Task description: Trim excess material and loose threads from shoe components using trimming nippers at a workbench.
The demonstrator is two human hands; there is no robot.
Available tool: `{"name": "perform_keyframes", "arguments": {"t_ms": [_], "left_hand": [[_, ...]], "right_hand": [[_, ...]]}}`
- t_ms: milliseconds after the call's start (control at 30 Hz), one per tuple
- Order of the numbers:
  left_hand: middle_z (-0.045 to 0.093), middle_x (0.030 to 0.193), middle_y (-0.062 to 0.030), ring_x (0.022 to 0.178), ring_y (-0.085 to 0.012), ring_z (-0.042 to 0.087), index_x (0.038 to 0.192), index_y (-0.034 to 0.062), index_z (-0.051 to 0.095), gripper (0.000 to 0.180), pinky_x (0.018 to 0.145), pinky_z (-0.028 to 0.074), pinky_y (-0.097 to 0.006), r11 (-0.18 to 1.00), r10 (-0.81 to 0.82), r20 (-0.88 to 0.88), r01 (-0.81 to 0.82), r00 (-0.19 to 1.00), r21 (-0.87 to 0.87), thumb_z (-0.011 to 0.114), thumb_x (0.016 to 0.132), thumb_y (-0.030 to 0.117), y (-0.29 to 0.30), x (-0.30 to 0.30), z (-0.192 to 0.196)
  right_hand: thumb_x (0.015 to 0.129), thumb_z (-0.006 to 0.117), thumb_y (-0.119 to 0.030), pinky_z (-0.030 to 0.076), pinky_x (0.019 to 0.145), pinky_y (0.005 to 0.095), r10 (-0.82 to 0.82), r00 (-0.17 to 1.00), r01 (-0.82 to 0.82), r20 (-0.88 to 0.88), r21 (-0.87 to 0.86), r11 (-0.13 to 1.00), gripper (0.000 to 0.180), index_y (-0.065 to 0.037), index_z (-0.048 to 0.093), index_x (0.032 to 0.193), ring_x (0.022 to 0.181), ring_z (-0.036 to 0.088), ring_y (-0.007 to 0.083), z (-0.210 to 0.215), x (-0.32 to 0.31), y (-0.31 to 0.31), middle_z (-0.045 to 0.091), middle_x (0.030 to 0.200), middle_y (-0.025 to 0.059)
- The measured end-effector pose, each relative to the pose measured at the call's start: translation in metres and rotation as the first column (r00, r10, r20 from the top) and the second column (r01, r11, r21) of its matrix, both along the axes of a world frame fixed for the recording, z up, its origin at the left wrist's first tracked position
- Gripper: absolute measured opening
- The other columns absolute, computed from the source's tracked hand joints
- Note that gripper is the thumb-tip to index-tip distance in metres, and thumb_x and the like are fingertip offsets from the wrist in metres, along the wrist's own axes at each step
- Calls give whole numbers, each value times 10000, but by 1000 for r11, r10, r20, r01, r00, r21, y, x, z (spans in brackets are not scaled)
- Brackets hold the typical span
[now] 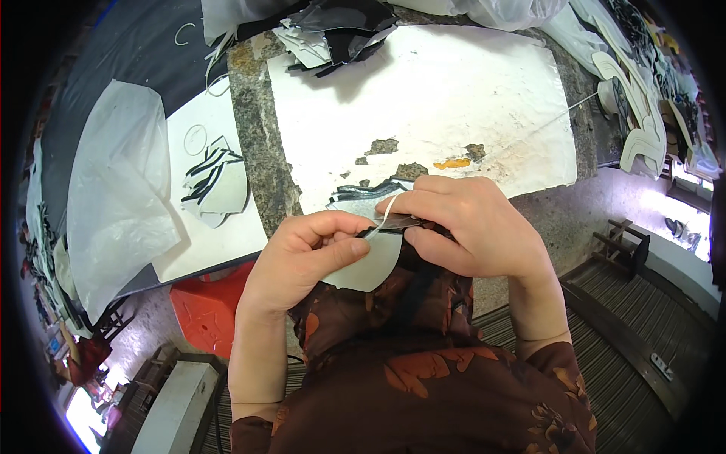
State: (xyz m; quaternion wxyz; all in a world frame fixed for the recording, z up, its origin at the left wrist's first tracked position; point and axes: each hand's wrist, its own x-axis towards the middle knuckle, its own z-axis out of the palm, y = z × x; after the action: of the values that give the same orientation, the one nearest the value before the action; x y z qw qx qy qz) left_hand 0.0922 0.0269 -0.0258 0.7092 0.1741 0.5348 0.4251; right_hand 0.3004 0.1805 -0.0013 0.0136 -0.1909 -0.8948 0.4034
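Observation:
My left hand (306, 253) pinches a pale grey, rounded cut piece (372, 266) between thumb and fingers, just in front of the stone table edge. My right hand (469, 223) grips the same piece from the right, along with a thin pale strip (388, 215) that curls up from it and a dark strip at its top edge. Both hands meet over my lap, above a brown patterned garment. A small stack of similar pale and dark pieces (363, 195) lies on the table just beyond my fingers.
A worn white sheet (454, 98) covers the granite table (253, 151). A pile of black and white cut pieces (333, 34) sits at the far edge. Left: a white board with striped pieces (215, 181), a plastic bag (113, 189), a red stool (208, 306). Pale shaped parts (643, 113) lie right.

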Motion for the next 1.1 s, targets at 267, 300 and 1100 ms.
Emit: {"name": "perform_keyframes", "arguments": {"t_ms": [267,300,1100], "left_hand": [[735,969,7,839,-33,645,1187,-13,733,214,757,522,-209,1000,8,-2,-8,1000,2,696,983,38,4,12,2],[733,971,9,846,-31,643,1188,-13,733,214,762,519,-206,1000,9,-8,-9,1000,-4,695,985,40,6,13,1],[706,968,-5,871,-66,623,1164,3,740,201,767,499,-238,995,-71,-151,81,986,62,695,972,38,0,2,9]], "right_hand": [[934,720,-240,514,646,365,-1,997,-3,-79,-44,999,260,-89,734,1144,728,646,285,-6,0,-1,653,846,79],[930,731,-243,513,648,365,-2,997,-1,-81,-40,999,258,-87,735,1136,731,645,284,-8,0,-1,651,845,79],[903,759,-299,503,705,375,-186,980,198,66,-346,917,287,-46,674,1009,800,642,301,-13,-17,-14,651,868,113]]}}
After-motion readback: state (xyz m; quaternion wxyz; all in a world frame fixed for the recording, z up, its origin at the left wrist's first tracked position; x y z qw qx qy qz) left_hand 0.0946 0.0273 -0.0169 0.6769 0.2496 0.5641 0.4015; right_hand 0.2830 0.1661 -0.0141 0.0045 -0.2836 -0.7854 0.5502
